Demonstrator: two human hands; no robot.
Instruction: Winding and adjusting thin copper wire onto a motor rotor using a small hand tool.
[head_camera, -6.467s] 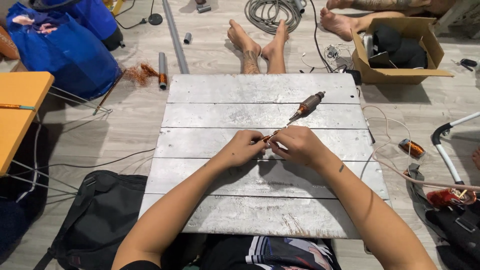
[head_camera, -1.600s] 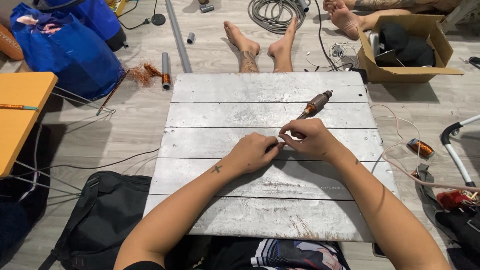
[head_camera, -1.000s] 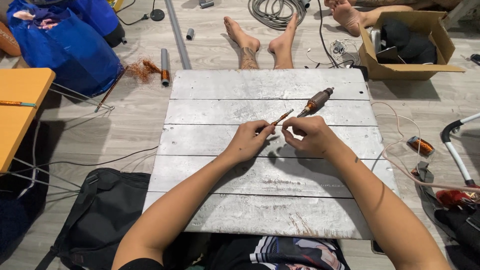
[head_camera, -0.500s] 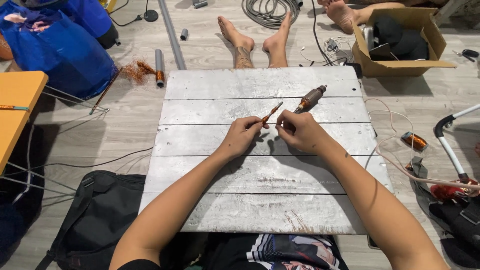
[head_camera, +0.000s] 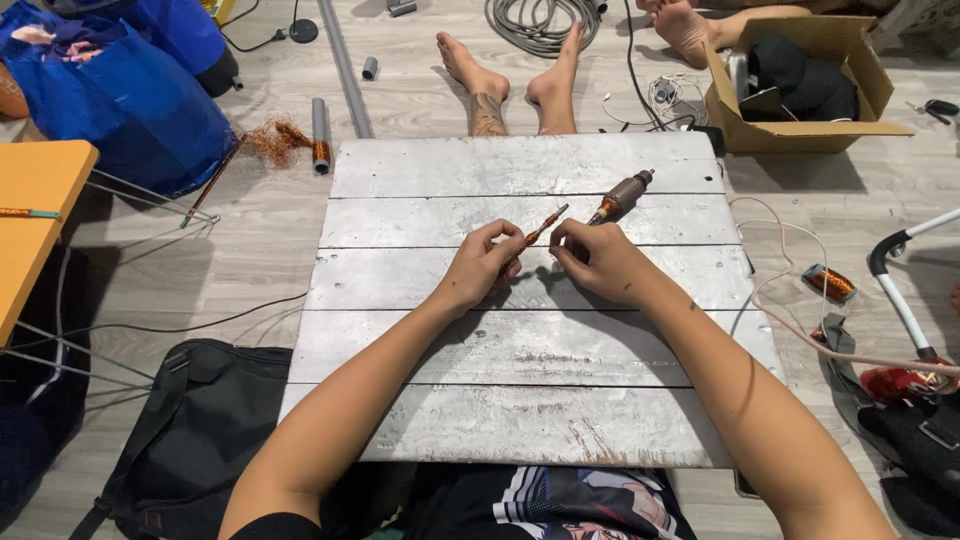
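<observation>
My left hand (head_camera: 484, 264) pinches a thin rod wound with copper wire (head_camera: 545, 223), which points up and to the right. My right hand (head_camera: 593, 259) is close beside it, fingers curled near the rod's lower end; whether it touches the rod or a fine wire I cannot tell. Both hands hover over a white-painted wooden plank board (head_camera: 520, 400). A motor armature with copper winding (head_camera: 620, 196) lies on the board just beyond my right hand.
Another person's bare feet (head_camera: 510, 85) rest at the board's far edge. A cardboard box (head_camera: 805, 85) sits far right, blue bags (head_camera: 120, 95) far left, a black bag (head_camera: 190, 430) near left, an orange table (head_camera: 30, 215) at left. Copper coils (head_camera: 828, 283), cables and pipes lie around.
The wound rod has been lifted from flat between my hands to pointing up and right. Both hands shifted slightly away from me on the board.
</observation>
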